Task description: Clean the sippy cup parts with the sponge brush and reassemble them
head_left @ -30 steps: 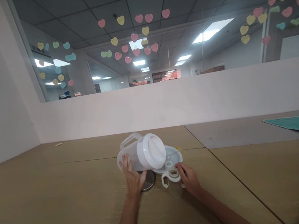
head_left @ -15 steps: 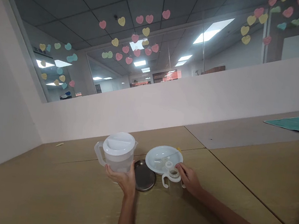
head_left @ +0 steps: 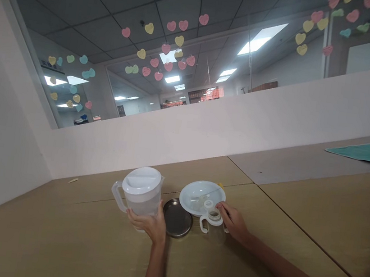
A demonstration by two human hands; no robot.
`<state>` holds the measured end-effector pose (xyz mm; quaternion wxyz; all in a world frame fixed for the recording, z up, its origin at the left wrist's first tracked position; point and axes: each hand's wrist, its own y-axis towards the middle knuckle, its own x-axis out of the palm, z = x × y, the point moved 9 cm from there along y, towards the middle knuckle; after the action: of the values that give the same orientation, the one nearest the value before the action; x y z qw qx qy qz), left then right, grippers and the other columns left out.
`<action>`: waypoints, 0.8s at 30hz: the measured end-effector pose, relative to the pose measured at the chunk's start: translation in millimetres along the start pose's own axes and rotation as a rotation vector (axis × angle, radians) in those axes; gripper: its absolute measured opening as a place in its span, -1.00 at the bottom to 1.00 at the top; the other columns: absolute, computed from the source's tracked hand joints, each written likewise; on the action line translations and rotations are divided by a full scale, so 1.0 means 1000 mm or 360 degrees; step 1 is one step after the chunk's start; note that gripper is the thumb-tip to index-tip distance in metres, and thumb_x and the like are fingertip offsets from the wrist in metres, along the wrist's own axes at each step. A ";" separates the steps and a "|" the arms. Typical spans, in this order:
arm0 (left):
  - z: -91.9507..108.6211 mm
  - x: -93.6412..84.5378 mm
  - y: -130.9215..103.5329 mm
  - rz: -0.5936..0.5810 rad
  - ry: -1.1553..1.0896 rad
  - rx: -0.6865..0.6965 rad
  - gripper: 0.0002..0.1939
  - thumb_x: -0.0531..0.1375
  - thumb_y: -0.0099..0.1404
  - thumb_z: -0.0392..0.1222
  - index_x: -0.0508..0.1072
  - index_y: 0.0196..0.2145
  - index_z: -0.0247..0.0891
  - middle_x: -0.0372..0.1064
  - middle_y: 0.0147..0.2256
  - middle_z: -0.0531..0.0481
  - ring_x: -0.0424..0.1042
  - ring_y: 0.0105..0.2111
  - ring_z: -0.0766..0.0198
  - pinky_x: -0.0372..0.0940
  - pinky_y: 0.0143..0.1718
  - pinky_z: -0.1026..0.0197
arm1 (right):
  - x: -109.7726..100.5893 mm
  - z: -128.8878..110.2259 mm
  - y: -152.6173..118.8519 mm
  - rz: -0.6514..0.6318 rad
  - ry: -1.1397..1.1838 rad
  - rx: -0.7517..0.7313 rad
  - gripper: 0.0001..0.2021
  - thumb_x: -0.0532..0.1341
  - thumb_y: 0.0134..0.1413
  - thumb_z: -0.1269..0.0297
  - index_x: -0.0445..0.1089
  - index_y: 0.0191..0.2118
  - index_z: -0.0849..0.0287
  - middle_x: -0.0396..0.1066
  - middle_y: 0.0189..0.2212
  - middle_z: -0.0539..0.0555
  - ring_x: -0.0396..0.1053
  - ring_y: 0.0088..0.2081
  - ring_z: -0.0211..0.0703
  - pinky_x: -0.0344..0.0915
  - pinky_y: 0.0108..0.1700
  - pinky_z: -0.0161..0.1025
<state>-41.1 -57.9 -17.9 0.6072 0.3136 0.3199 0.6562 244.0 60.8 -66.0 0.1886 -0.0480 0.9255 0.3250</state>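
Pitcher point(head_left: 141, 194) upright, left of the tray point(head_left: 177, 220). Our left hand point(head_left: 149, 224) has fingers wrapped on its lower side; our right hand point(head_left: 234, 222), fingers clamped on the cup point(head_left: 215, 222) by the bowl point(head_left: 195, 190).

I see the left fingers point(head_left: 137, 217) against a pitcher point(head_left: 144, 203) of translucent, smooth plastic with a glossy white lid point(head_left: 141, 180), and just beside their thumb a dark metal dish point(head_left: 177, 219) with a dull sheen. At the right fingers point(head_left: 224, 207) I read a clear, smooth cup point(head_left: 217, 237) with a white plastic collar point(head_left: 214, 222), a glossy bowl point(head_left: 206, 186) beyond them. Under both I get a wood-look tabletop point(head_left: 73, 233), faintly satiny.
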 end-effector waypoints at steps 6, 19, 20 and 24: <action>-0.014 0.004 -0.001 -0.0006 0.0104 -0.0130 0.09 0.29 -0.05 0.13 -0.27 0.22 -0.30 -0.13 0.18 -0.39 -0.07 0.18 -0.23 -0.02 0.14 -0.21 | 0.001 0.000 0.001 -0.0025 -0.0061 0.0016 -0.59 -0.16 0.19 0.03 0.19 -0.50 0.15 0.23 -0.61 -0.05 0.18 -0.52 -0.27 0.12 -0.42 -0.36; 0.083 0.019 -0.026 -0.0573 -0.0160 0.0771 -0.50 0.03 0.26 -0.18 0.10 0.13 -0.37 0.17 0.07 -0.31 0.12 0.12 0.06 0.03 0.14 -0.07 | -0.045 0.030 0.020 0.0193 -0.0461 0.0452 -0.57 -0.14 0.16 0.09 0.36 -0.46 0.18 0.43 -0.47 0.08 0.31 -0.42 -0.20 0.06 -0.42 -0.33; 0.095 0.036 -0.039 -0.0853 -0.0209 0.0845 -0.61 -0.02 0.28 -0.22 0.21 0.06 -0.31 0.28 0.00 -0.21 0.22 0.05 0.15 0.10 0.10 0.01 | -0.043 0.037 0.022 0.0099 -0.0593 0.0507 -0.58 -0.13 0.15 0.12 0.37 -0.47 0.18 0.43 -0.46 0.10 0.31 -0.42 -0.20 0.04 -0.44 -0.33; 0.108 0.098 -0.089 -0.1768 0.0110 0.0815 -0.70 -0.04 0.27 -0.22 0.43 -0.15 -0.20 0.41 -0.14 -0.06 0.32 -0.08 0.22 0.16 -0.01 0.14 | -0.030 0.068 0.020 -0.0310 -0.0995 0.0692 -0.67 -0.02 0.08 0.21 0.40 -0.50 0.22 0.44 -0.45 0.19 0.35 -0.41 -0.14 0.04 -0.45 -0.30</action>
<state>91.7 49.5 -21.9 0.7531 0.2144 0.6027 0.1536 289.1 117.6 -91.3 0.4972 0.0068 0.8617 0.1010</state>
